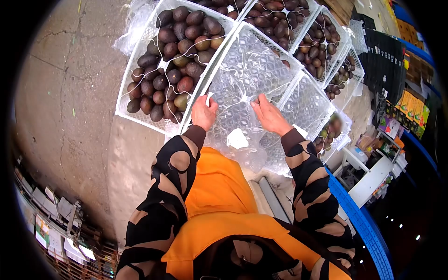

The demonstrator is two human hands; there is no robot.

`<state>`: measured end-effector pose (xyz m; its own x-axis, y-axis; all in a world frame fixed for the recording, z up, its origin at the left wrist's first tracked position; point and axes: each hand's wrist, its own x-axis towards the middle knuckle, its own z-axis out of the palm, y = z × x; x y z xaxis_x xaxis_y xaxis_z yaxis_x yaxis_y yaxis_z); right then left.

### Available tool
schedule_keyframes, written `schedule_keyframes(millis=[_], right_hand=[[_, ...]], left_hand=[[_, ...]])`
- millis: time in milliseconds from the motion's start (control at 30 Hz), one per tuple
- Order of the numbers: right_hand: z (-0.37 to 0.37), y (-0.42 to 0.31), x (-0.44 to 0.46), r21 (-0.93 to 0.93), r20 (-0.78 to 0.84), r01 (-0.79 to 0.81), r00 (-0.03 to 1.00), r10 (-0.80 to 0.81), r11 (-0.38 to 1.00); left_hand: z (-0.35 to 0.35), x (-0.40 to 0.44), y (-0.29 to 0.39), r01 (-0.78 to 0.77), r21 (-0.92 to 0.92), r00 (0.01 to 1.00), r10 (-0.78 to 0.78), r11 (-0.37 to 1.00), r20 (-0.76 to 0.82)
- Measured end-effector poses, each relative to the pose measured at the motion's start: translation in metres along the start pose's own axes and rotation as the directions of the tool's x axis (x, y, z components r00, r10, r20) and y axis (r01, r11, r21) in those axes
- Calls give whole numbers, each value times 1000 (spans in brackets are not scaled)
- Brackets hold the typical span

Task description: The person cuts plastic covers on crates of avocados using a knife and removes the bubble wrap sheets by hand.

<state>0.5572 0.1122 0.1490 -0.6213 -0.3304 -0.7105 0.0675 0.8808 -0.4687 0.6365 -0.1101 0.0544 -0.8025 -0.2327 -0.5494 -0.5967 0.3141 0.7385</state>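
My left hand (204,113) is closed in a pinch at the left side of a white crate (208,74), with a small white strip (209,98) at its fingertips. Clear bubble wrap (254,60) covers the crate's top, and thin white cord runs across it to a white piece (245,99) between my hands. My right hand (271,116) also pinches, close to that white piece; what lies between its fingertips is too small to make out. Nearer my body, a crumpled white scrap (237,138) rests on the wrap.
To the left, a white mesh crate (122,105) of avocados (179,51) is tied with white cord. More avocado crates (318,44) stand behind and to the right. Black crates (382,60) are stacked at far right, near a white table (371,179) and a blue beam (357,224).
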Motion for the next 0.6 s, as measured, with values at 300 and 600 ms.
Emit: schedule_keyframes(millis=[300, 600], right_hand=[[14, -52, -35, 700, -551, 329, 814, 186, 634], [96, 10, -50, 537, -368, -46, 886, 282, 843]], left_hand=[[33, -103, -51, 228, -29, 853, -215, 973, -475], [36, -91, -22, 16, 518, 904, -234, 855, 358]])
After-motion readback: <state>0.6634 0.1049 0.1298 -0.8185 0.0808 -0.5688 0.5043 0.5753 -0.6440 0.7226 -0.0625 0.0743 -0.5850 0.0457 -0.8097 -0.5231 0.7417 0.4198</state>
